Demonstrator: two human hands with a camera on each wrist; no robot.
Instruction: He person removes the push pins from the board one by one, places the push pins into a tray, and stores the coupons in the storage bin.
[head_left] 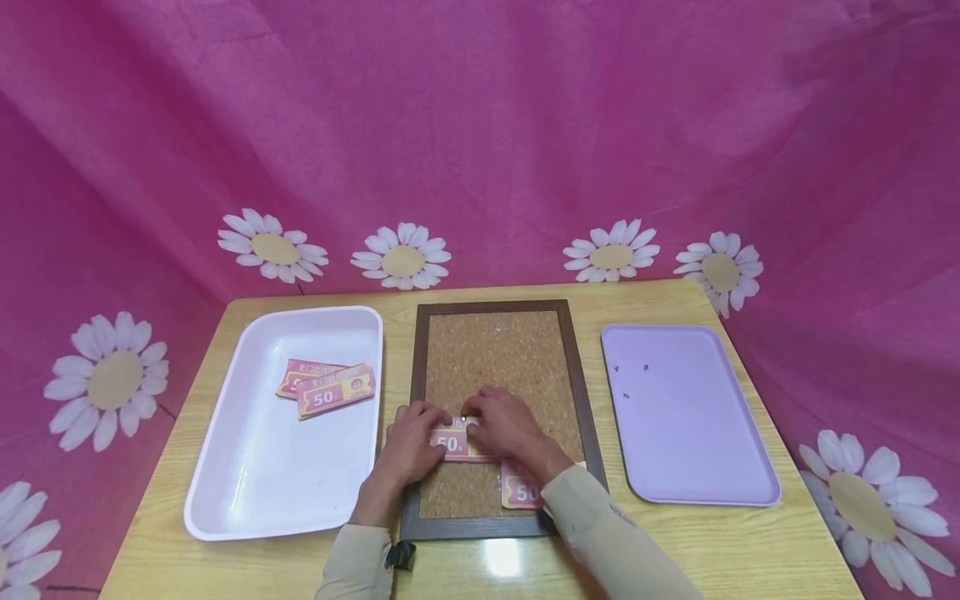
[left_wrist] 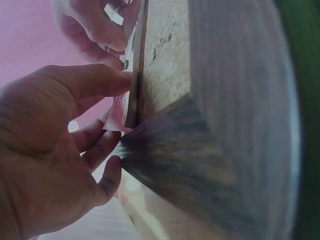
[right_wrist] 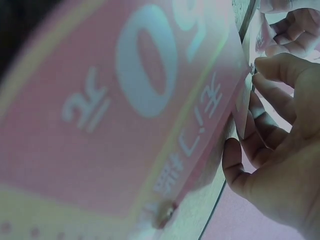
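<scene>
A pink and yellow coupon [head_left: 455, 446] marked 50 lies on the cork board [head_left: 497, 350], between both hands. My left hand [head_left: 412, 442] holds its left end, the thumb on the printed face and other fingers at the edge. My right hand [head_left: 506, 423] is at the coupon's upper edge, with thumb and forefinger pinching a small push pin [right_wrist: 252, 68]. A second coupon [head_left: 520, 492] is on the board at lower right, partly hidden by my right forearm; another pin [right_wrist: 169, 212] sits near its edge in the right wrist view.
Left of the board stands a white tray [head_left: 281, 508] with overlapping coupons [head_left: 335, 390]. A flat lilac tray [head_left: 693, 425] to the right bears several small pins [head_left: 626, 396]. The board's dark frame [head_left: 480, 527] rises around the cork. A pink floral cloth [head_left: 480, 150] hangs behind the table.
</scene>
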